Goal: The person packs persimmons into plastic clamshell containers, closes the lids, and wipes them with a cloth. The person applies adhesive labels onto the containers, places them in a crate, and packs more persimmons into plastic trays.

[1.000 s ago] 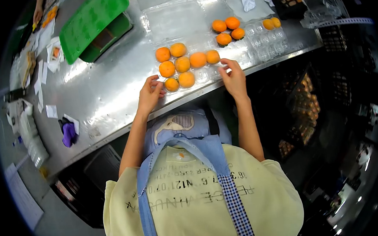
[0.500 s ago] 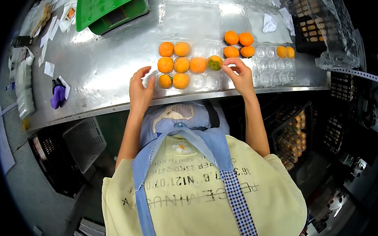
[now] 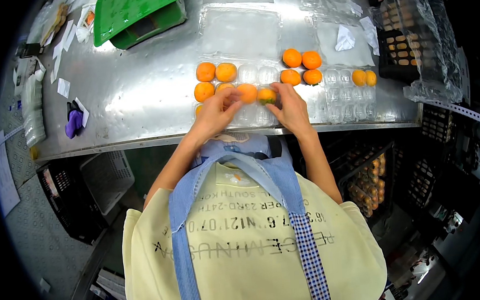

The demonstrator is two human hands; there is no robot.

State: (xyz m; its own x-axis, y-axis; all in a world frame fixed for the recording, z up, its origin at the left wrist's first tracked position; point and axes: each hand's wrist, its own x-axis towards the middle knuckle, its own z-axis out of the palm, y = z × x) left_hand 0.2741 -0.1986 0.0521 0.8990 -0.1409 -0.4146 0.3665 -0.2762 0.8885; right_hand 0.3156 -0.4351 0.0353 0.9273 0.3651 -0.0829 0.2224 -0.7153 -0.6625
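Observation:
A clear plastic tray [image 3: 247, 73] with round cups lies before me, and orange persimmons sit in several of its cups. My right hand [image 3: 293, 110] has thumb and forefinger closed around a persimmon with a green calyx [image 3: 266, 96] in the right column. My left hand [image 3: 216, 114] reaches over the tray's left part, covering some fruit. Its fingers are bent, with the thumb apart, beside the middle persimmon [image 3: 247, 93]; contact is hard to make out. Loose persimmons [image 3: 301, 67] stand in a small cluster just right of the tray.
Another clear tray [image 3: 348, 95] holds two smaller orange fruits [image 3: 364, 78]. Clear lids [image 3: 239, 33] lie behind the trays. A green bin [image 3: 141, 16], a purple item [image 3: 74, 122] and paper scraps [image 3: 345, 38] are on the metal table. Fruit crates [image 3: 367, 184] stand below right.
My left hand has moved right, from beside the tray to over its fruit. My right hand has shifted left and nearer to me, its fingers now at the calyx persimmon, which appears turned.

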